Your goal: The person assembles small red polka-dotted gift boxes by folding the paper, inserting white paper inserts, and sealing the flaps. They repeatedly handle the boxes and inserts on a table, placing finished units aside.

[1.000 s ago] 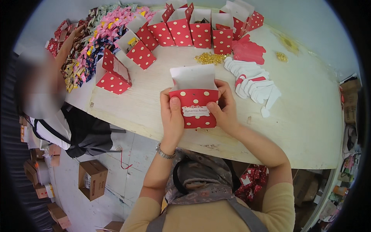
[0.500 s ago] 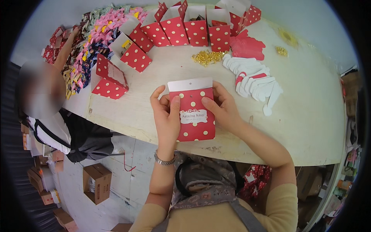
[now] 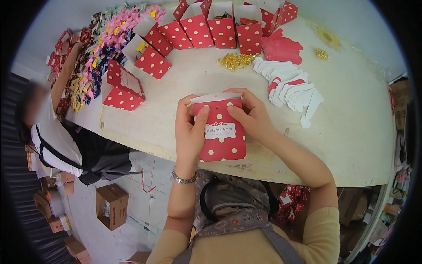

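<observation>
Between my two hands is a red gift box (image 3: 222,147) with pale polka dots, a printed label on its front and a white flap along its top. My left hand (image 3: 191,125) grips its left side, thumb on the front near the upper edge. On the upper right side my right hand (image 3: 249,114) holds it, thumb also on the front and fingers behind the flap. Beyond it, an open dotted box (image 3: 124,90) and another dotted box (image 3: 154,64) stand to the left. Fingers behind the held box are partly hidden.
Several open dotted boxes (image 3: 198,28) line the far edge. Gold bells (image 3: 237,61), red paper pieces (image 3: 281,47) and white cut-out tags (image 3: 288,86) lie to the right. Wrapped sweets (image 3: 103,53) heap up far left, where a co-worker (image 3: 57,114) reaches in. A cardboard carton (image 3: 116,204) sits on the floor.
The white top flap has tilted back and looks narrower, with my right fingers raised along its edge. My left fingers have moved up slightly. The co-worker's head has shifted left.
</observation>
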A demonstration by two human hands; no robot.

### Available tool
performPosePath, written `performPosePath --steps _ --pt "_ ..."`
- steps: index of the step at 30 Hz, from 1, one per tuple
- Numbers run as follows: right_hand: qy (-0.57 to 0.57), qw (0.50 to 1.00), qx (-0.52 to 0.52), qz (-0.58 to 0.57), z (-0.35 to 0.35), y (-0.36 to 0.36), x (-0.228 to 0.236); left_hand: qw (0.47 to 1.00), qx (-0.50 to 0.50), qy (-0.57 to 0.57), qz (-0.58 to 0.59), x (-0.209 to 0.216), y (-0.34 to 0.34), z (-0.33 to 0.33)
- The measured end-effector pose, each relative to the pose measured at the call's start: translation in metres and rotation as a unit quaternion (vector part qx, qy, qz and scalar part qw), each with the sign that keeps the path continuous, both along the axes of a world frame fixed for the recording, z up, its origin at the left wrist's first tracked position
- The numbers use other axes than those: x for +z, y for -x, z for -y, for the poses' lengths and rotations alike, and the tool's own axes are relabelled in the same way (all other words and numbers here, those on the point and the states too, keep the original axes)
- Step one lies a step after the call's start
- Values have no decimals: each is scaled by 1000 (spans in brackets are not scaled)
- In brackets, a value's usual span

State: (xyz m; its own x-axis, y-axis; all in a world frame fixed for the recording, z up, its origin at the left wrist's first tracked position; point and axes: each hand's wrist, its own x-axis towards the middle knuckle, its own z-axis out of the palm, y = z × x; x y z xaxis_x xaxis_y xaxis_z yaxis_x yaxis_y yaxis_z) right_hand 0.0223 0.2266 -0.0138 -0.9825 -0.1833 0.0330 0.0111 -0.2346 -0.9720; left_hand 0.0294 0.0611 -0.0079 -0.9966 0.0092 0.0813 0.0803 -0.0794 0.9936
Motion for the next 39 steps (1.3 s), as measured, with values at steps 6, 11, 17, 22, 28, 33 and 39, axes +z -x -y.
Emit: performPosePath --steps 6,11,17,22,28,33,39 --pt "-65 995 -29 -63 0 -4 -12 997 -2 -75 31 -8 1 2" --pt "-84 985 -25 -151 -3 -10 -15 995 10 -90 -29 -3 -8 1" --pt "-131 956 3 -262 -12 -3 -13 996 67 -54 -20 -3 -13 -4" --pt "-149 979 -52 -129 -8 -14 22 963 81 96 -239 -13 -9 7" --pt "-319 922 -25 -220 -14 -14 32 985 47 44 -162 -13 -4 13" --pt "-245 937 -78 -237 4 -18 14 981 -23 -22 -192 -19 -1 11" --pt "-214 945 -77 -235 7 -8 -1 989 -64 -57 -117 -3 1 5"
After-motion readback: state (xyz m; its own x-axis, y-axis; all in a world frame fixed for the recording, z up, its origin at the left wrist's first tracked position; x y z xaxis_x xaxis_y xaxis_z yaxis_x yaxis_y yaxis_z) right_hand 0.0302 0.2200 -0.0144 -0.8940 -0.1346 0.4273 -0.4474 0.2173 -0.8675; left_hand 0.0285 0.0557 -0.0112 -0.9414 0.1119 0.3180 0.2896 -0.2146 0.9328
